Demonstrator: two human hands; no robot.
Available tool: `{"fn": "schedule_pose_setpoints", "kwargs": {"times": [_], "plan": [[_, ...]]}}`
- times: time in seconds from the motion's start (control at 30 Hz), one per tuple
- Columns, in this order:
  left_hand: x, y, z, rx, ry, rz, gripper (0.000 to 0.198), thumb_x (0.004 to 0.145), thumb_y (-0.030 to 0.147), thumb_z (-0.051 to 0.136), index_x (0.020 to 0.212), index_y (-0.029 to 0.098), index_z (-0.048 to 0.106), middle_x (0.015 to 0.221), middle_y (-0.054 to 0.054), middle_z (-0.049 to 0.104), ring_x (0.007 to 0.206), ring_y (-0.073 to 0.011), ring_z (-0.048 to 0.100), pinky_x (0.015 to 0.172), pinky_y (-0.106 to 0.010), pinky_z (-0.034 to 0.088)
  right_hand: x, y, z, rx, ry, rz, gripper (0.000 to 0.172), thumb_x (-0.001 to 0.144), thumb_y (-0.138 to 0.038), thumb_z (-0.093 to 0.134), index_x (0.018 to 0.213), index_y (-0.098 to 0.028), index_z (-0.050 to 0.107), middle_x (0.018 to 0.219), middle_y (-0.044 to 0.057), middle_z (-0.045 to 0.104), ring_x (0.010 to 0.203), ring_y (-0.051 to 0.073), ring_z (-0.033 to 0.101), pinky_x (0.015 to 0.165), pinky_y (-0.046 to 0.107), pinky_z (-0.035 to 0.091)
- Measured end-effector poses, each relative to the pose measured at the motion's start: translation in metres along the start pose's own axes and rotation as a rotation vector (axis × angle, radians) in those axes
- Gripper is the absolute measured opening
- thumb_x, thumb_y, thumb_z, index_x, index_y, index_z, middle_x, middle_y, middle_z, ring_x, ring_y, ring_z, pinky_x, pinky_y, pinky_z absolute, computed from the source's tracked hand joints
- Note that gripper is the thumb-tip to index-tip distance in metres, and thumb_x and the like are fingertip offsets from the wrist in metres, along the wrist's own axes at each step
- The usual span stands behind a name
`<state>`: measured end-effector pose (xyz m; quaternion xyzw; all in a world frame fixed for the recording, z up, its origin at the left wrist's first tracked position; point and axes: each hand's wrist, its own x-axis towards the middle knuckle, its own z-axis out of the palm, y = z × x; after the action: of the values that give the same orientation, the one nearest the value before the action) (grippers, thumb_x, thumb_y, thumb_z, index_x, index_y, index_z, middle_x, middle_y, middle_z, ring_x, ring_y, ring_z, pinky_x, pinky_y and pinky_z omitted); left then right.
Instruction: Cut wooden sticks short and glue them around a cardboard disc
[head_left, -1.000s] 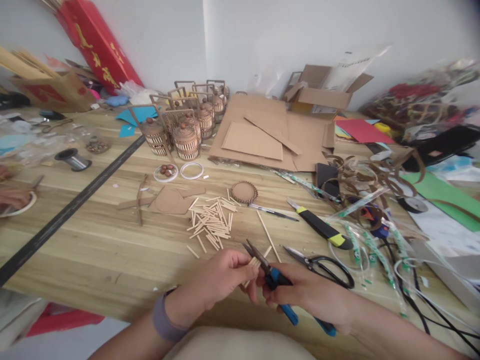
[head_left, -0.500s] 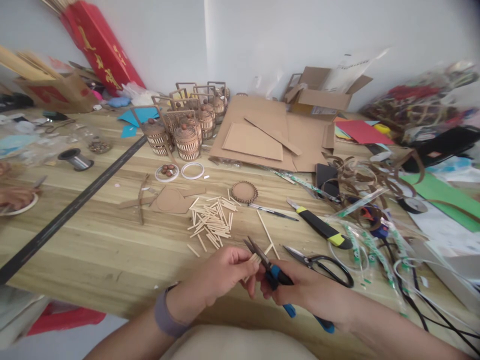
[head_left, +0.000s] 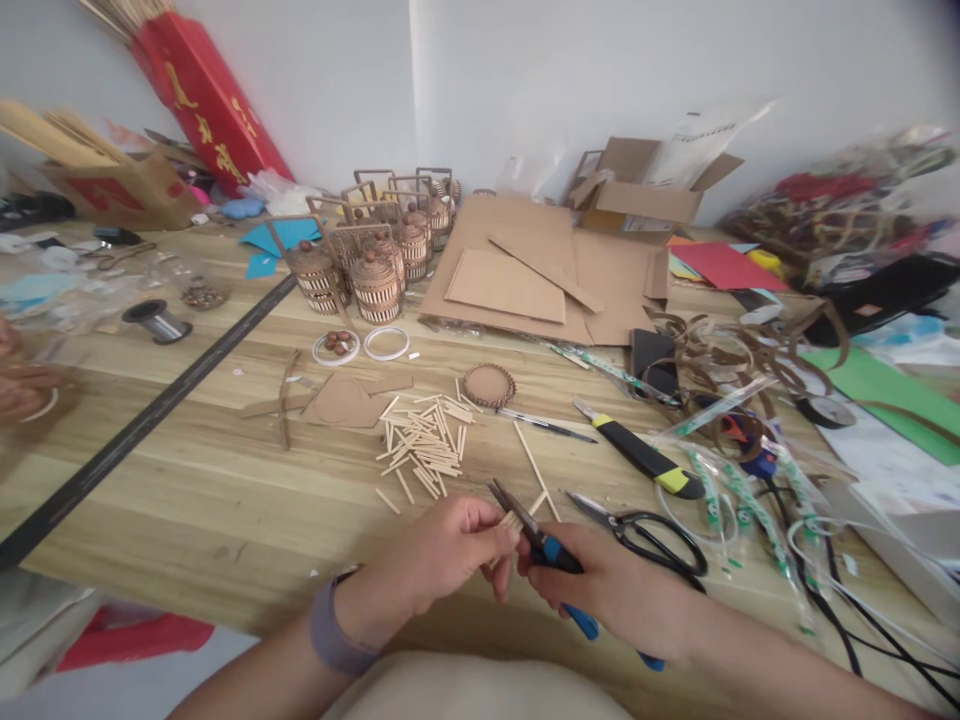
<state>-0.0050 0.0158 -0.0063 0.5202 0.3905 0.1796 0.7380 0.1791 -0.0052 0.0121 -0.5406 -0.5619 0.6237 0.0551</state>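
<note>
Head cam: left hand (head_left: 442,550) pinches a small bunch of sticks (head_left: 511,522) near the bench (head_left: 225,510)'s front edge. Right hand (head_left: 619,585) is wrapped round blue snips (head_left: 559,555), blades alongside the stick ends; can't tell if they bite. Stick pile (head_left: 426,440) lies just beyond left hand, toward mid-bench. Scissors (head_left: 621,527) right of the snips, knife (head_left: 637,452) beyond them. Rimmed disc (head_left: 488,384) behind the pile, to its right. Baskets (head_left: 375,288) toward the back edge, left of the cardboard (head_left: 510,285).
</note>
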Motion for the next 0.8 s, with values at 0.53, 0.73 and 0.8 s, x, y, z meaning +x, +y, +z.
{"fn": "schedule_pose_setpoints", "kwargs": {"times": [0.53, 0.73, 0.8], "plan": [[-0.008, -0.004, -0.016, -0.023, 0.248, 0.015, 0.041, 0.081, 0.058, 0.053, 0.074, 0.018, 0.055, 0.055, 0.004, 0.052, 0.057, -0.0139, 0.053, 0.066, -0.029, 0.042, 0.003, 0.010, 0.002, 0.453, 0.037, 0.146, 0.035, 0.061, -0.032, 0.067, 0.092, -0.017, 0.062, 0.080, 0.001, 0.058, 0.078, 0.016, 0.057, 0.072, 0.027, 0.043], [-0.006, -0.009, -0.019, -0.069, 0.267, 0.003, 0.041, 0.078, 0.057, 0.054, 0.080, 0.016, 0.058, 0.054, 0.004, 0.051, 0.056, -0.0136, 0.050, 0.062, -0.028, 0.040, -0.016, -0.013, 0.008, 0.179, 0.160, 0.005, 0.029, 0.069, -0.037, 0.062, 0.092, -0.020, 0.061, 0.084, 0.003, 0.061, 0.082, 0.020, 0.057, 0.077, 0.031, 0.044], [-0.005, -0.009, -0.018, -0.073, 0.238, 0.009, 0.040, 0.079, 0.055, 0.053, 0.080, 0.016, 0.059, 0.054, 0.004, 0.051, 0.055, -0.0129, 0.049, 0.060, -0.028, 0.039, -0.025, -0.022, 0.008, -0.049, 0.183, -0.122, 0.024, 0.074, -0.035, 0.060, 0.094, -0.022, 0.064, 0.088, 0.004, 0.064, 0.083, 0.020, 0.056, 0.076, 0.031, 0.043]]}}
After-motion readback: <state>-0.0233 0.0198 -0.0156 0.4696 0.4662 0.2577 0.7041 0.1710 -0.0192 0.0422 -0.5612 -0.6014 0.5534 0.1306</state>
